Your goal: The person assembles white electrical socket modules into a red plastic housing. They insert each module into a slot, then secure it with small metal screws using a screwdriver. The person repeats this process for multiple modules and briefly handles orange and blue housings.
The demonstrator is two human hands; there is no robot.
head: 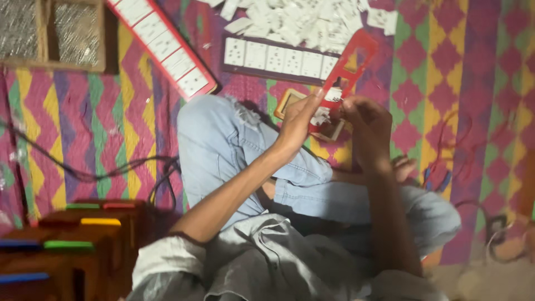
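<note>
Red frame (pixel 350 62) is held above the lap, gripped at its lower end by the left hand (pixel 298 120) and right hand (pixel 365 120). White insert (pixel 333 95) should be pressed in squarely; loose white pieces (pixel 301 22) lie beyond on the mat (pixel 83 111).

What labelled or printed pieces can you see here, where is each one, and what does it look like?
Red frame: held in both hands, long, with cut-out slots.
Red strip: upper left on mat, white panels inside.
Dark strip: top centre, white panels.
White pieces: loose heap, top.
</note>
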